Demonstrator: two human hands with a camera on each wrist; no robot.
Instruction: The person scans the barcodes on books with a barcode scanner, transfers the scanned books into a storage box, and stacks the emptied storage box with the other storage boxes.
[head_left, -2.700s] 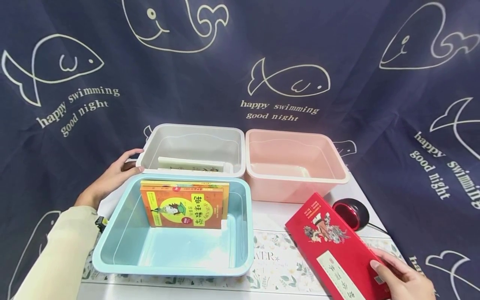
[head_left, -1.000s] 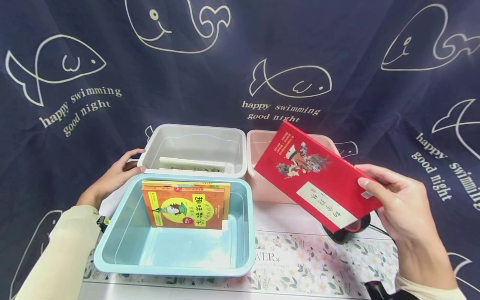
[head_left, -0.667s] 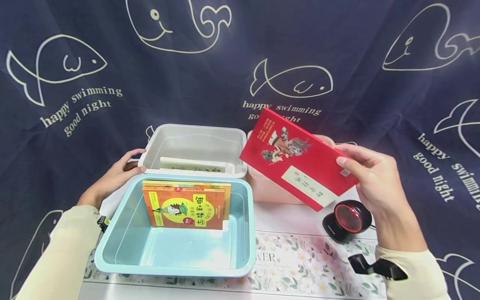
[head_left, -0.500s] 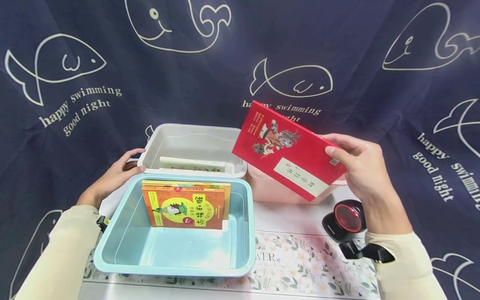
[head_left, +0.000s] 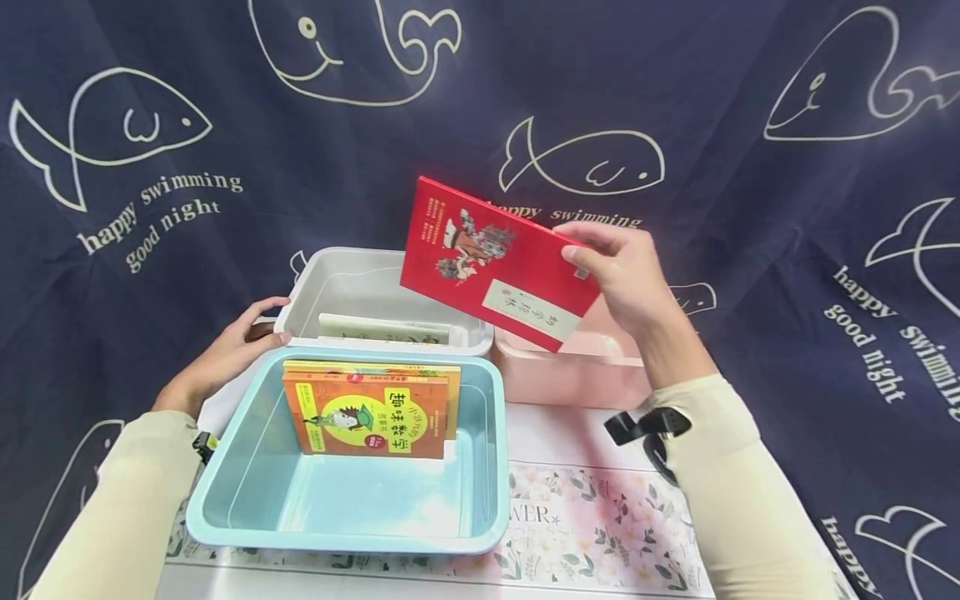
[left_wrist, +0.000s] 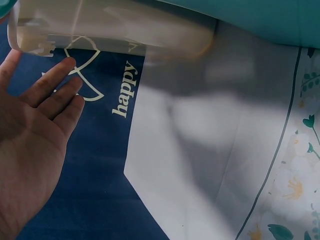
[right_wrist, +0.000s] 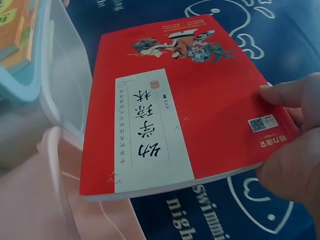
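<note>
My right hand (head_left: 615, 262) pinches a red book (right_wrist: 210, 105) at one end, thumb on the cover and fingers behind. The book hangs tilted over the right part of the grey bin (head_left: 360, 265) and overlaps the pink bin (head_left: 577, 382) in the head view. Its cover carries a drawn figure and a white title panel. My left hand (head_left: 232, 346) rests at the left rim of the grey bin, its fingers loosely extended along the outer wall in the left wrist view. A pale book (head_left: 382, 328) stands inside the grey bin.
A light blue bin (head_left: 345, 537) stands in front, with orange and yellow books (head_left: 367, 417) upright at its back wall. A black device (head_left: 660, 458) is partly hidden behind my right wrist. A dark blue fish-print cloth (head_left: 360, 158) hangs behind the white table.
My right hand has lifted the red book from the front right and carried it left and up, past the pink bin to above the grey bin. The left hand has stayed at the rim.
</note>
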